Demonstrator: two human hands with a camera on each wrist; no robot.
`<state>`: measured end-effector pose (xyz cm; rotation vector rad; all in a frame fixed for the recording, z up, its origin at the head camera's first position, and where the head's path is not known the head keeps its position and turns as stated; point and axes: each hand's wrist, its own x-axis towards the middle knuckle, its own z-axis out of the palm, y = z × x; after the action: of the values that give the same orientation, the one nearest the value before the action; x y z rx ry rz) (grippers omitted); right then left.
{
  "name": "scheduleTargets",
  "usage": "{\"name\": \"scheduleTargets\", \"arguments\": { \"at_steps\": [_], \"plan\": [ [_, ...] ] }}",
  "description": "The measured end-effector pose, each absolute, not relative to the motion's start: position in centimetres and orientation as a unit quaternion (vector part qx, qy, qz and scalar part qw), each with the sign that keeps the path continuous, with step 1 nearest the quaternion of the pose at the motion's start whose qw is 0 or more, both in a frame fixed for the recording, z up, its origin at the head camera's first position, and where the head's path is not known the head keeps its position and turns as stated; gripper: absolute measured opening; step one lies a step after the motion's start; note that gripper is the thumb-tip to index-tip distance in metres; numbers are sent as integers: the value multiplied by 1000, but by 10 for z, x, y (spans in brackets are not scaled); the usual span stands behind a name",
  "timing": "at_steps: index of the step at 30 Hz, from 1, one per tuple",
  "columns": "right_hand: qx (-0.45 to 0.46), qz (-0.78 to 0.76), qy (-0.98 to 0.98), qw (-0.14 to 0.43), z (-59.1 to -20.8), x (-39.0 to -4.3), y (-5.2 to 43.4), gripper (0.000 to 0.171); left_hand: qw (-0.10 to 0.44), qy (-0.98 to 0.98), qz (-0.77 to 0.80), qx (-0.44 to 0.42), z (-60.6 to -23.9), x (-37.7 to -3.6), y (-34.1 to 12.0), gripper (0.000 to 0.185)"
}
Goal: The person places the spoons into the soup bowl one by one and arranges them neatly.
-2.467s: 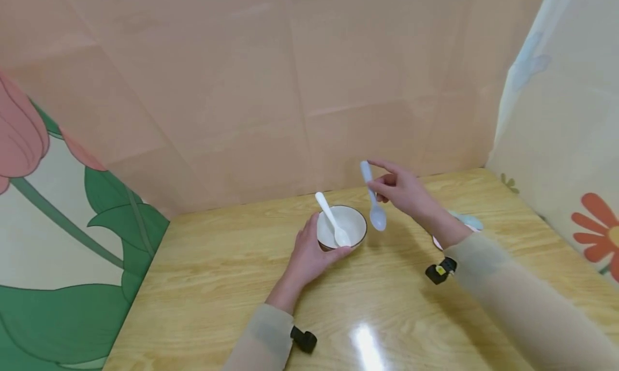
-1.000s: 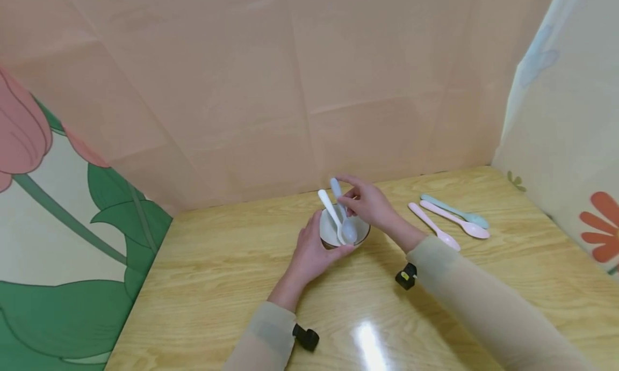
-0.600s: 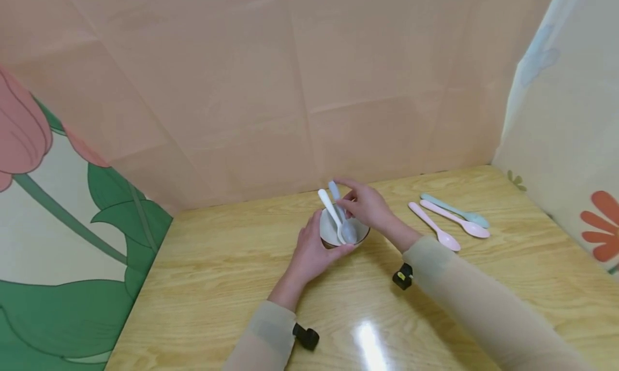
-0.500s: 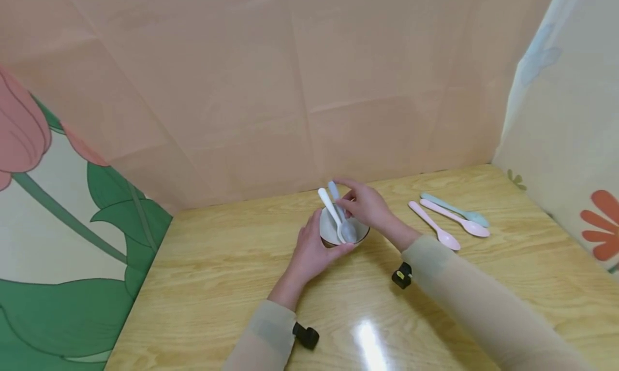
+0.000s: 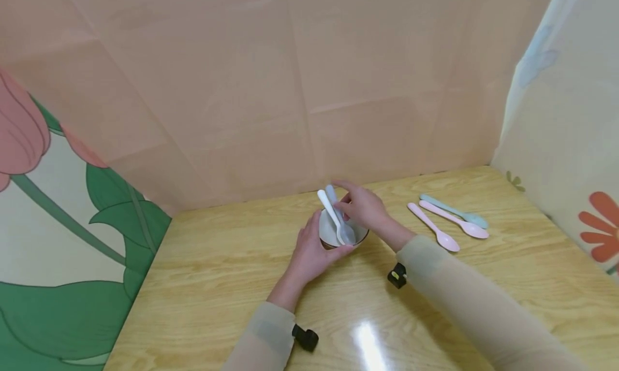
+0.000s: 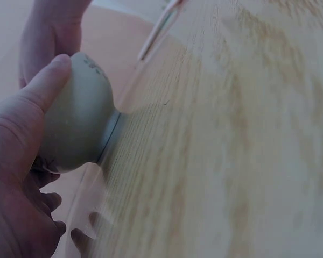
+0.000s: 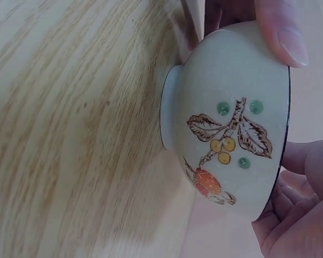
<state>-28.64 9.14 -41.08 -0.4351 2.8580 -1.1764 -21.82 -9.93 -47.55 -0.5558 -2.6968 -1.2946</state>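
We see a small cream bowl [image 5: 342, 232] with painted fruit and leaves and a dark rim, standing on the wooden table [image 5: 203, 274]. A white spoon [image 5: 331, 215] and a grey-blue spoon [image 5: 340, 220] lean inside it. Our left hand [image 5: 309, 252] cups its side; our right hand [image 5: 364, 210] pinches the grey-blue handle. Three pastel spoons [image 5: 447, 220] lie right of the bowl.

no readable text or labels, bowl [image 7: 231, 118] shows painted fruit only

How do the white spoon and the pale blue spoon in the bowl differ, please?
The white spoon is white and lies free; the pale blue spoon is grey-blue and its handle is pinched by the right hand. The white spoon sits left of the blue one. Both lean handle-up in the bowl, which the left hand steadies.
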Motion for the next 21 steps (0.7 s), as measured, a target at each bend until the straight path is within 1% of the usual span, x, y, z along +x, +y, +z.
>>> {"name": "scheduleTargets", "arguments": {
  "at_steps": [7,21],
  "plan": [
    [-133,-366,921,-1,-414,-287,90,69,44,-883,-431,-182,-477,-216,-100,107],
    [-125,-395,910,-5,-411,-283,93,61,44,-884,-429,-179,-477,-217,-100,109]
  ]
}}
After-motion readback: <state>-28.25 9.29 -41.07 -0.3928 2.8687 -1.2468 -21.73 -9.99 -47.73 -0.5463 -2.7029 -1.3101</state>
